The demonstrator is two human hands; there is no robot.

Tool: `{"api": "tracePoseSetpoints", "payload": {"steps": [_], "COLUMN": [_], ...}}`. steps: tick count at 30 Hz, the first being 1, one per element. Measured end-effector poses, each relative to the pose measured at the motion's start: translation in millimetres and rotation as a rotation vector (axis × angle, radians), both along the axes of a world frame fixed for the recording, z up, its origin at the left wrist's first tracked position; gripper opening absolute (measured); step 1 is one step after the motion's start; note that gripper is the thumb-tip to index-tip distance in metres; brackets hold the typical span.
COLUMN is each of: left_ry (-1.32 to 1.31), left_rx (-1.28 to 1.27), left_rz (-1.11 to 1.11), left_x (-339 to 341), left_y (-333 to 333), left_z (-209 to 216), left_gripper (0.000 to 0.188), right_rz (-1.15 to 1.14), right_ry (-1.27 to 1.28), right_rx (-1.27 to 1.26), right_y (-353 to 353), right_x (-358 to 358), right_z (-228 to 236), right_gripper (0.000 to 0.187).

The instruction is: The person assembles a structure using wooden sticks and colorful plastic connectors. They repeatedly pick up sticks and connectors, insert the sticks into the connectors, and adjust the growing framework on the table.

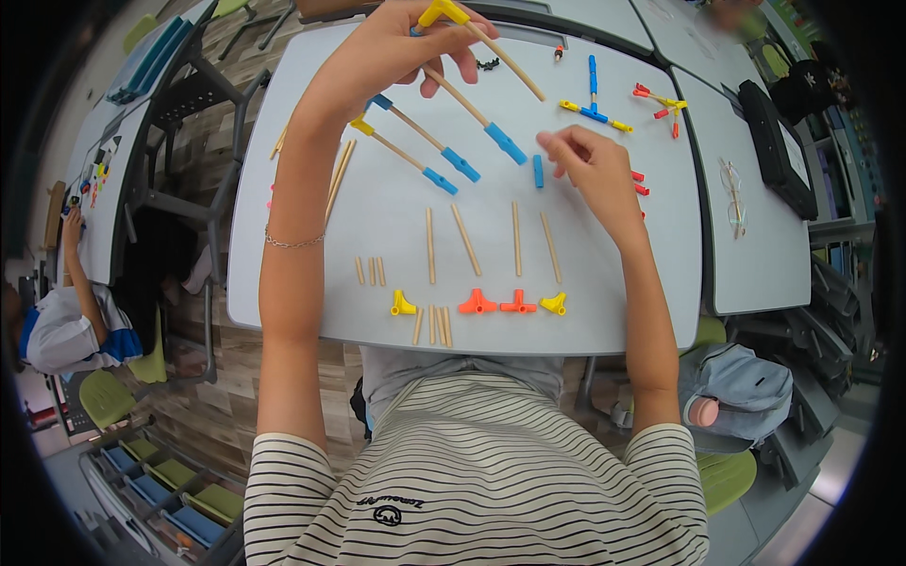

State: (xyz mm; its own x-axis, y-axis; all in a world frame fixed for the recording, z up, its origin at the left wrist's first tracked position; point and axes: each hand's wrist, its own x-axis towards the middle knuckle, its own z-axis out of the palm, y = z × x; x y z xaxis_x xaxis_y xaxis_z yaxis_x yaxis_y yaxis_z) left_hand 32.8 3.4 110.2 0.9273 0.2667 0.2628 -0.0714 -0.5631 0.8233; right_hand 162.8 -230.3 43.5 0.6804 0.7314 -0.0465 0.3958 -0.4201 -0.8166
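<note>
My left hand (401,47) grips a yellow elbow connector (444,11) with a wooden stick (507,61) in it. A second stick (458,92), ending in a blue connector (506,143), runs from under its fingers. My right hand (590,160) is loosely bent, fingers apart, beside a short blue connector (538,172) on the table; I see no grip on it. Left of these, two more sticks carry blue end connectors (461,164) (440,180), one with a yellow connector (361,124) at its upper end.
Loose long sticks (516,239) and short sticks (372,272) lie on the white table (623,283), with yellow (403,303) and orange-red connectors (478,302) near its front edge. Joined pieces (595,115) sit far right. Glasses (733,198) and a black case (777,149) rest on the neighbouring table.
</note>
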Motion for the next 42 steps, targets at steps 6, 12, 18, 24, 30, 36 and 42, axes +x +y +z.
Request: {"api": "tracePoseSetpoints", "payload": {"steps": [6, 12, 18, 24, 30, 36, 42], "left_ry": [0.118, 0.238, 0.179, 0.098, 0.097, 0.106, 0.185], "left_rx": [0.019, 0.126, 0.169, 0.221, 0.114, 0.039, 0.029], "left_rz": [0.053, 0.090, 0.014, -0.028, -0.064, -0.076, -0.065], "left_x": [1, 2, 0, 4, 9, 4, 2], "left_y": [15, 1, -2, -2, 1, -6, -5], "left_z": [-10, -9, -7, -12, -16, -12, -11], "left_gripper": [0.031, 0.031, 0.035, 0.043, 0.042, 0.044, 0.044], "right_rz": [0.039, 0.092, 0.131, 0.053, 0.039, 0.020, 0.016], "right_ry": [-0.267, 0.309, 0.375, 0.245, 0.136, 0.106, 0.122], "right_rx": [-0.197, 0.238, 0.369, 0.430, 0.468, 0.500, 0.508], "right_y": [0, 7, 11, 12, 10, 5, 3], "right_x": [-1, -5, -18, -23, -25, -27, -30], "right_z": [-25, -16, -20, -20, -19, -16, -15], "right_gripper": [0.035, 0.025, 0.026, 0.025, 0.025, 0.024, 0.023]}}
